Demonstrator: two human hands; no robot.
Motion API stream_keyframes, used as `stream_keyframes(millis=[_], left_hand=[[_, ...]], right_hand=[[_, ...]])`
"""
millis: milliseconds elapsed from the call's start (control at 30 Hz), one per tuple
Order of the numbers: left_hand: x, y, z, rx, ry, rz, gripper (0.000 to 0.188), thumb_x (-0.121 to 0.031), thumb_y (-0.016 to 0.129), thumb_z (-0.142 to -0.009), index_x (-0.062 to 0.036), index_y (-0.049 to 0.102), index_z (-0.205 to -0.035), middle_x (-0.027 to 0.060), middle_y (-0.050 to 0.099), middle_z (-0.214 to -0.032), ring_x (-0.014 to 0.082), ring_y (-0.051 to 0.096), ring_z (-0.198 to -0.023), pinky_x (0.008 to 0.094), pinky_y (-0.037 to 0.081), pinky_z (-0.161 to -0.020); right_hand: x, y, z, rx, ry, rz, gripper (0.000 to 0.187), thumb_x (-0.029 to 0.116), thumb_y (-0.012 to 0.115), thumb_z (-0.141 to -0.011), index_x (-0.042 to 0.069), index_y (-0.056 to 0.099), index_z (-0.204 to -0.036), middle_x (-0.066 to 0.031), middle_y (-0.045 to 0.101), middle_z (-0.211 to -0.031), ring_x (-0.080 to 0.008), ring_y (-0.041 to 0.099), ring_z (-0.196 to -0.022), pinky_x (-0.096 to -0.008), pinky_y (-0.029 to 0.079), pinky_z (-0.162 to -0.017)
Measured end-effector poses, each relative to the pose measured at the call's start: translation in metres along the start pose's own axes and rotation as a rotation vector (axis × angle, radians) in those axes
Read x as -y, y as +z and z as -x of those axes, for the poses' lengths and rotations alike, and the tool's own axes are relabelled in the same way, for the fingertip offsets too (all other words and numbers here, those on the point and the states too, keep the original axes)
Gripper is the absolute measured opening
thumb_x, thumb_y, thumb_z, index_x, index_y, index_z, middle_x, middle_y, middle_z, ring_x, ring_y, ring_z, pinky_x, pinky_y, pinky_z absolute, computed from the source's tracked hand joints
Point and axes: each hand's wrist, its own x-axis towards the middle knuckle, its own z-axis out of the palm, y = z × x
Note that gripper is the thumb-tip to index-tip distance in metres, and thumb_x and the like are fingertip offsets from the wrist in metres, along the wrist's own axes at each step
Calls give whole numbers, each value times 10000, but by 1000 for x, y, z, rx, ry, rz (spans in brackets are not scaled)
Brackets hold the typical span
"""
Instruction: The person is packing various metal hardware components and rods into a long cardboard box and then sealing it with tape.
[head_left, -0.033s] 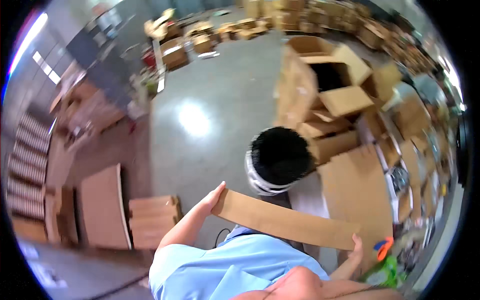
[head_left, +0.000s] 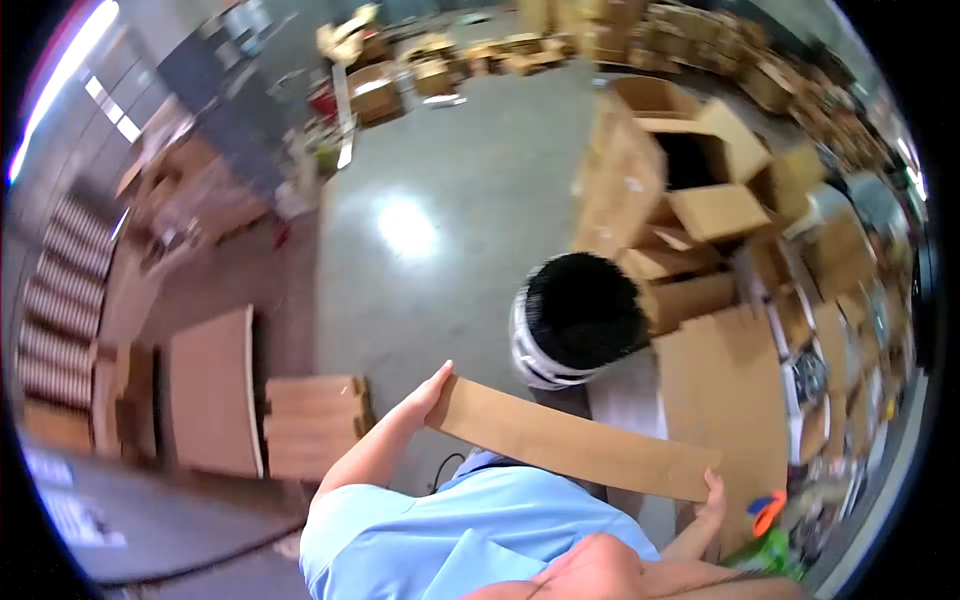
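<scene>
I hold a long flat strip of brown cardboard between both hands, in front of my light blue shirt. My left hand grips its upper left end with the fingers against the edge. My right hand holds its lower right end. Just beyond the strip, a white bucket filled with thin black rods stands on the grey floor.
Open brown cartons are piled to the right of the bucket. A large flat cardboard sheet lies at my right. Stacks of flat cardboard and a smaller pile sit at left. More boxes line the far wall.
</scene>
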Motion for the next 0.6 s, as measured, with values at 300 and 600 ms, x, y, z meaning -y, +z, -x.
stream_keyframes(millis=[300,600], left_hand=[[145,-186,66,-283,-38,474,777,-787,336,-783,-156,577,-1167,50,609,-1143,209,567,-1061,457,436,-883],[245,-384,-49,-679,437,1573,585,-524,631,-793,-108,546,-1195,65,609,-1143,256,559,-1056,414,436,-931]], right_hand=[[-19,220,-86,552,218,341,516,254,668,-814,22,476,-1233,-80,594,-1116,-226,581,-1016,-357,460,-868],[-200,478,-20,842,432,632,661,92,747,-683,28,444,-1267,-75,564,-1171,-222,556,-1058,-345,443,-918]])
